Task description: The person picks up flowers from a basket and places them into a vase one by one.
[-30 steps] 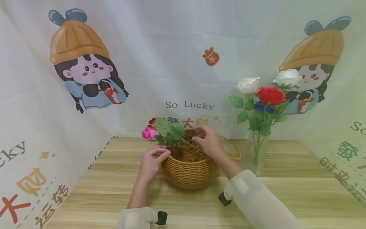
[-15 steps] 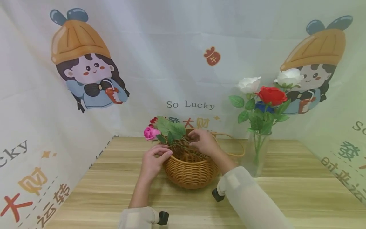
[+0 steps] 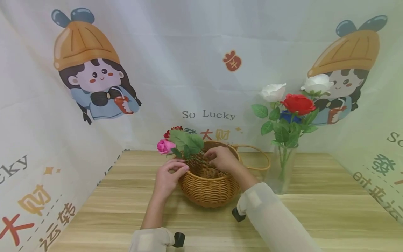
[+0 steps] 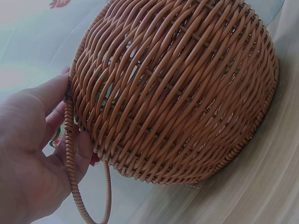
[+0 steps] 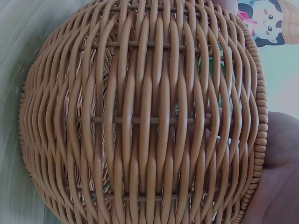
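The round wicker basket (image 3: pixel 209 192) stands upright on the table. My left hand (image 3: pixel 167 180) pinches its left rim; in the left wrist view the thumb lies on the rim, with other fingers behind the looped handle (image 4: pixel 74 172). My right hand (image 3: pixel 221 159) reaches over the basket's opening, its fingers curled at a green rose stem. A pink rose (image 3: pixel 165 146), a red rose (image 3: pixel 171 133) and broad green leaves (image 3: pixel 189 141) hang over the left rim, their stems slanting down inside. Through the weave in the right wrist view, the right fingers show only in part.
To the right stands a clear vase (image 3: pixel 281 175) holding two white roses, a red rose (image 3: pixel 298 104) and a blue flower (image 3: pixel 290 117). The basket's right handle (image 3: pixel 261 157) sticks out towards it. A printed cloth (image 3: pixel 157 70) surrounds the wooden table (image 3: pixel 201 231).
My right hand has moved left and down into the basket's opening, to the stems. The red rose shows a little more behind the leaves. The left hand keeps its hold on the rim.
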`<action>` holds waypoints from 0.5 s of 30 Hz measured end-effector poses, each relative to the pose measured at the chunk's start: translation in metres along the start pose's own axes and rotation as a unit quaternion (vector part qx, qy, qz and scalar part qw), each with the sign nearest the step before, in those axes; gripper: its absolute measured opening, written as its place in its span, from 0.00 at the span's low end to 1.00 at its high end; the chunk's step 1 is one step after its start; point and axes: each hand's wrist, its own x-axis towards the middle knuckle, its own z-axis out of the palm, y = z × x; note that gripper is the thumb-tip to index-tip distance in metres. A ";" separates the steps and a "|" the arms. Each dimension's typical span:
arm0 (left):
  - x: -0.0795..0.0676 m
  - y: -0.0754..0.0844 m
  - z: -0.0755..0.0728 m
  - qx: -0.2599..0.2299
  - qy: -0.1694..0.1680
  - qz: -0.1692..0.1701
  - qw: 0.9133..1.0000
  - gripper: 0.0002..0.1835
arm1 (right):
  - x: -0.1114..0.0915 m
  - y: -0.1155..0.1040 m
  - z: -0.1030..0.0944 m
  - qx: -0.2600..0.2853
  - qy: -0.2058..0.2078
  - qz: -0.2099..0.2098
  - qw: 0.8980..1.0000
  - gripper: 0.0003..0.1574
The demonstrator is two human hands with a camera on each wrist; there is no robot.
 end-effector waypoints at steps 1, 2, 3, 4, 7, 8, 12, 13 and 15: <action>0.000 0.001 0.000 -0.001 0.000 0.001 1.000 0.08 | 0.000 0.000 0.000 0.000 0.006 -0.002 1.000 0.17; 0.000 0.001 0.000 -0.002 0.000 0.001 1.000 0.08 | 0.000 0.001 -0.001 -0.003 0.013 -0.006 1.000 0.17; -0.001 0.001 0.000 -0.002 -0.001 0.001 1.000 0.08 | 0.001 0.001 -0.001 -0.003 0.019 -0.009 1.000 0.16; -0.001 0.001 -0.001 0.000 0.000 0.001 1.000 0.08 | 0.001 0.002 -0.001 0.004 0.024 -0.008 1.000 0.16; 0.000 0.001 -0.001 0.003 0.000 -0.001 1.000 0.08 | 0.001 0.003 -0.001 0.038 0.040 -0.003 0.998 0.16; -0.001 0.001 -0.001 0.005 0.000 -0.001 1.000 0.08 | 0.000 0.003 -0.001 0.049 0.045 0.000 0.998 0.15; -0.001 0.002 0.000 0.010 -0.002 -0.005 1.000 0.08 | -0.003 0.003 -0.001 0.117 0.069 0.003 0.991 0.14; -0.001 0.002 0.000 0.009 -0.003 -0.006 1.000 0.08 | -0.004 0.004 -0.001 0.133 0.075 0.003 0.988 0.14; -0.001 0.001 0.000 0.007 -0.003 -0.008 1.000 0.08 | -0.004 0.006 -0.001 0.162 0.087 -0.001 0.983 0.13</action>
